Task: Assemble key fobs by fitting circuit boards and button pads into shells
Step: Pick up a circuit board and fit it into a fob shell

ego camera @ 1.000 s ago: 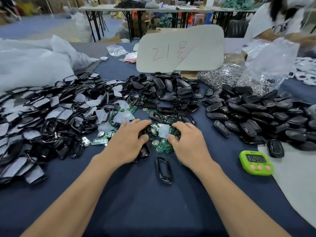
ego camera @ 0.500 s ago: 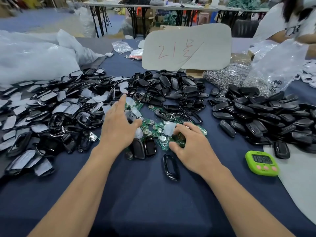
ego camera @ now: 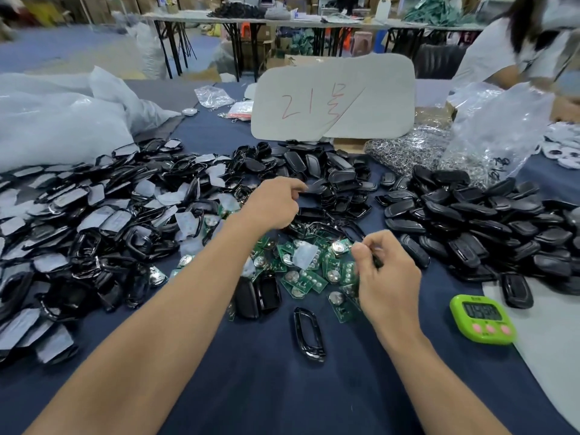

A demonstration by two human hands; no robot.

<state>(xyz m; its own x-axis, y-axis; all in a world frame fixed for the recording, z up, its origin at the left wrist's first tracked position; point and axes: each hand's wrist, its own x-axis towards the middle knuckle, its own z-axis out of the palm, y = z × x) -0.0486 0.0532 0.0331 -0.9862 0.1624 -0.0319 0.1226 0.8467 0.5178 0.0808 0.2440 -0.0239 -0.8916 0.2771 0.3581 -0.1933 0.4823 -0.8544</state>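
Note:
Green circuit boards point(ego camera: 309, 273) with round silver cells lie heaped on the dark blue cloth point(ego camera: 282, 387) in front of me. My right hand point(ego camera: 387, 279) hovers over their right edge, thumb and curled fingers pinching a small dark-edged board that is mostly hidden. My left hand point(ego camera: 276, 204) reaches farther back into the middle heap of black shells point(ego camera: 332, 180), its thumb and forefinger pinching the edge of one. Two black shell halves point(ego camera: 259, 296) lie side by side near my left forearm. A lone black frame ring point(ego camera: 309, 334) lies closest to me.
A large heap of black frames with grey film point(ego camera: 94, 215) fills the left. More black shells point(ego camera: 470, 227) are piled on the right, beside a green timer point(ego camera: 483, 318). Behind stand a grey card sign point(ego camera: 332, 98), a bag of metal rings point(ego camera: 408, 152) and plastic bags point(ego camera: 56, 127). A person point(ego camera: 518, 42) works at the far right.
My left hand left the circuit boards and travelled back and right to the middle shell heap. My right hand lifted off the boards and curled into a pinch.

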